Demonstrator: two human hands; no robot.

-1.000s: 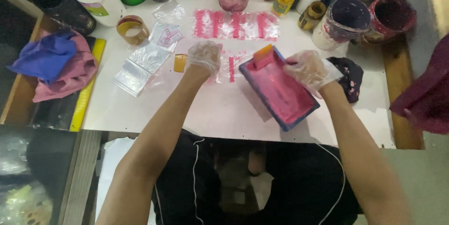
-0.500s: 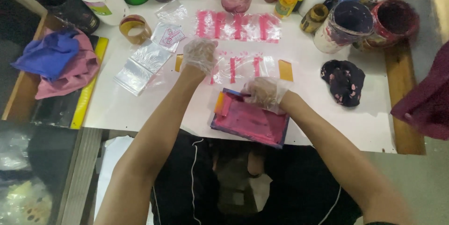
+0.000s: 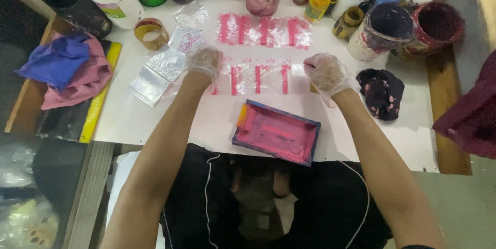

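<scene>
I see my left hand [image 3: 205, 62] in a clear glove, fingers curled loosely down onto the left end of a clear plastic sheet [image 3: 258, 78] with pink stripes; whether they pinch it I cannot tell. My right hand [image 3: 325, 72], gloved too, has its fingers bent in on the sheet's right end, with the grip itself hidden. The sheet lies flat on the white worktop [image 3: 155, 119], between both hands. Just nearer me sits the pink-stained printing frame [image 3: 276, 132], close to the worktop's near edge. A second striped sheet [image 3: 264, 31] lies beyond. Jars and bottles crowd the far edge; a dark stained rag [image 3: 383, 93] sits right of my right hand. Open room remains at the near left.
</scene>
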